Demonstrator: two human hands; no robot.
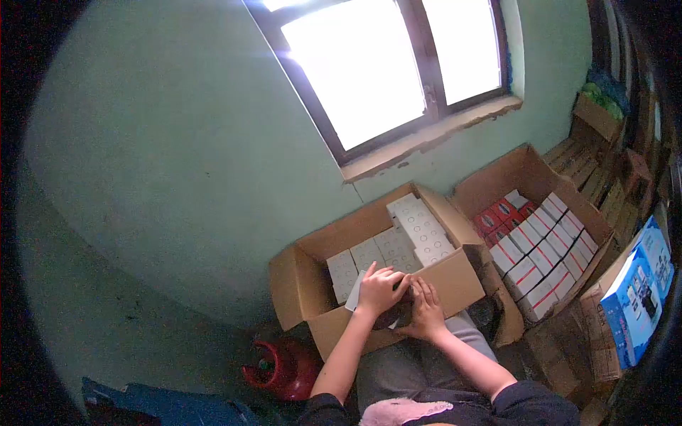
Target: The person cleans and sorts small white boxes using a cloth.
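My left hand (381,290) is over the near edge of an open cardboard box (455,278), its fingers bent and closed. Just to its right is my right hand (428,311), fingers pressed together, with its fingertips close to the left ones. Between the two hands shows a dark brown thing (400,311), mostly covered; I cannot tell what it is. A white flat piece (355,292) sticks out beside my left wrist. Inside the box stand white cartons (366,254) marked with small circles, one long row (420,228) rising higher at the right.
At right stands a second open cardboard box (508,302) with white red-striped cartons (543,245) and red packs (497,216). A blue printed box (643,291) is farther right. A red gas cylinder (288,369) stands at lower left. Behind are a green wall (177,177) and window (362,71).
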